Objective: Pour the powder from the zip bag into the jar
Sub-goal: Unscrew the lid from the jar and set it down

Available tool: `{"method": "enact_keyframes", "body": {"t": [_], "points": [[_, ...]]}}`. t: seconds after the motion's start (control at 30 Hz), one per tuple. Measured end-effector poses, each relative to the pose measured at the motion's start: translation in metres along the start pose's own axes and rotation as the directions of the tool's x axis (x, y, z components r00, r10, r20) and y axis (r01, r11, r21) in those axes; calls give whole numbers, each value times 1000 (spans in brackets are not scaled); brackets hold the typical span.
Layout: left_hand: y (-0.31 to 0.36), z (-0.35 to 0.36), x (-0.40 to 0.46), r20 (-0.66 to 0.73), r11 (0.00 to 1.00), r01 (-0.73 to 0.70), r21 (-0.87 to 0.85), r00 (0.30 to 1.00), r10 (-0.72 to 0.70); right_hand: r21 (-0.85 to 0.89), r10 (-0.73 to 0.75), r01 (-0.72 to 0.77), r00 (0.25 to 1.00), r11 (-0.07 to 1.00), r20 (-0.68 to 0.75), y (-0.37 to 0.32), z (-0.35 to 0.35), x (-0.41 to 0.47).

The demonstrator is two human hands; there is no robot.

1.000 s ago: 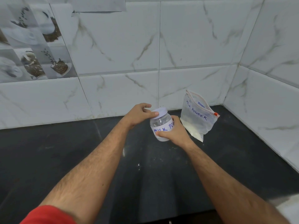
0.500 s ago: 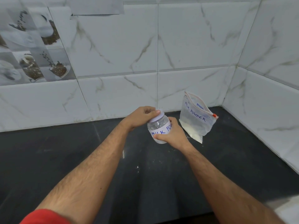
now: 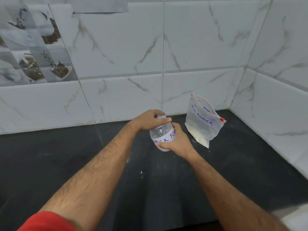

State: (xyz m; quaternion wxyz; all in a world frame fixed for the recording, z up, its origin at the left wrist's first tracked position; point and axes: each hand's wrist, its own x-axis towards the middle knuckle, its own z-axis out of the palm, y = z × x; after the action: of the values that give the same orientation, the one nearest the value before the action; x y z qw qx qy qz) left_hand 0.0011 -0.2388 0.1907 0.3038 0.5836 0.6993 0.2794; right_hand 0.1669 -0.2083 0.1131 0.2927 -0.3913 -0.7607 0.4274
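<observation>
Right now both hands are on the small clear plastic jar (image 3: 162, 136) with a handwritten white label: the left hand (image 3: 148, 120) closes over its pale lid (image 3: 161, 117), the right hand (image 3: 175, 140) wraps its body. The clear zip bag (image 3: 202, 121) of white powder stands upright toward the worktop's back right corner, just beside the right hand, which is nearer. Its top seam slants; powder sits low inside.
</observation>
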Motion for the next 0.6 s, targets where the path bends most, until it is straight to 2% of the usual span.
{"method": "enact_keyframes", "body": {"t": [0.07, 0.17, 0.23, 0.33, 0.4, 0.5, 0.53, 0.6], "points": [[0, -1, 0, 51, 996, 14, 90, 999, -19, -11, 5, -5, 1000, 1000, 18, 3, -3, 1], [2, -2, -1, 32, 997, 19, 73, 999, -21, -15, 13, -12, 999, 1000, 45, 5, -4, 3], [-1, 1, 0, -9, 999, 41, -5, 999, -41, -15, 22, -21, 999, 1000, 49, 8, -4, 3], [-15, 6, -1, -32, 954, 97, -283, 993, -111, -22, 37, -36, 998, 999, 42, 17, -3, 4], [-32, 9, 0, -28, 839, 175, -515, 975, -220, -20, 55, -54, 998, 998, 32, 22, -4, 3], [-69, 17, 1, 34, 537, 249, -806, 925, -378, -8, 86, -85, 996, 996, 22, 27, -6, 4], [-83, 21, 1, 67, 425, 252, -869, 912, -404, -5, 96, -96, 995, 995, 16, 28, -6, 4], [-111, 30, -2, 127, 262, 267, -927, 884, -450, -5, 114, -114, 994, 993, 0, 30, -5, 5]]}}
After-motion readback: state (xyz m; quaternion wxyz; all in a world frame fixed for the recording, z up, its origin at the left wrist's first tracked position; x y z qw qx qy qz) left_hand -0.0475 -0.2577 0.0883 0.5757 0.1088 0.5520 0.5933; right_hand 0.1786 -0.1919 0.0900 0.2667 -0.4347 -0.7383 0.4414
